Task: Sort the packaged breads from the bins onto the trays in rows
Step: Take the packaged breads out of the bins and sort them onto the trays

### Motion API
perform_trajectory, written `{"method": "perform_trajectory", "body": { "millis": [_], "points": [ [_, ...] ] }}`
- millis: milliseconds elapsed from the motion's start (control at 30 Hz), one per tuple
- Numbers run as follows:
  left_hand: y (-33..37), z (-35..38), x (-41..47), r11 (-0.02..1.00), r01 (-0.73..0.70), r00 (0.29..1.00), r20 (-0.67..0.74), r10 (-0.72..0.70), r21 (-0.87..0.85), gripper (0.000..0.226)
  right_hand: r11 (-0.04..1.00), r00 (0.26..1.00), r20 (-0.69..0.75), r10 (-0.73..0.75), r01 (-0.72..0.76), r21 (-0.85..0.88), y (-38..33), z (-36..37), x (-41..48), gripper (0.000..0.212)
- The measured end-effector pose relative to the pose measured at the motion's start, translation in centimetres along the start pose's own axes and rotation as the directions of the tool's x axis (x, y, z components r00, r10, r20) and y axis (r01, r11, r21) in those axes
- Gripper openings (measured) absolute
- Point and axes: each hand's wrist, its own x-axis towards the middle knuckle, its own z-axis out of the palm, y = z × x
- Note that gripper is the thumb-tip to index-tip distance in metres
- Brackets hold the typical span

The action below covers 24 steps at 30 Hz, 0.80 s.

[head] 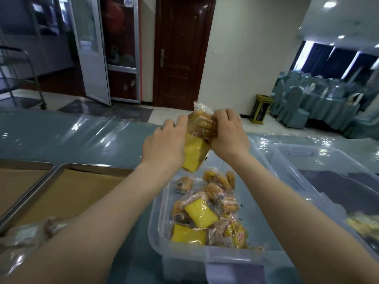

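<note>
Both hands are raised above the clear plastic bin (158, 228) and grip packaged breads between them. My left hand (164, 144) is closed on a yellow cake slice in clear wrap (194, 155). My right hand (229, 134) is closed on a brown bread packet (203, 124) that presses against the yellow one. Inside the bin lie several more wrapped breads (207, 212), some yellow, some brown. A metal tray lined with brown paper (67, 193) sits to the left of the bin; one wrapped bread (34, 232) lies at its near corner, partly hidden by my left forearm.
A second metal tray (18, 173) lies at the far left. A second clear bin (332, 181) stands at the right with a few packets (363, 224) in its near corner. The table carries a glossy blue plastic cover (71, 136). Doors, a cart and covered chairs stand beyond.
</note>
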Motion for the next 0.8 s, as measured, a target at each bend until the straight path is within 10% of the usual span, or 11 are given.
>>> {"method": "perform_trajectory", "body": {
  "millis": [300,800],
  "points": [
    [-17.8,-9.3,-6.0,0.983,0.167,0.967,-0.182,-0.178,-0.078,0.075,0.978,0.993,0.014,-0.119,0.115,0.176,-20.2,5.4,1.3,0.047],
    [-51.9,-14.4,-24.6,0.795,0.55,0.824,0.014,-0.566,-0.257,0.048,0.906,0.83,0.533,-0.165,-0.087,0.415,-51.8,24.7,-8.1,0.053]
  ]
}}
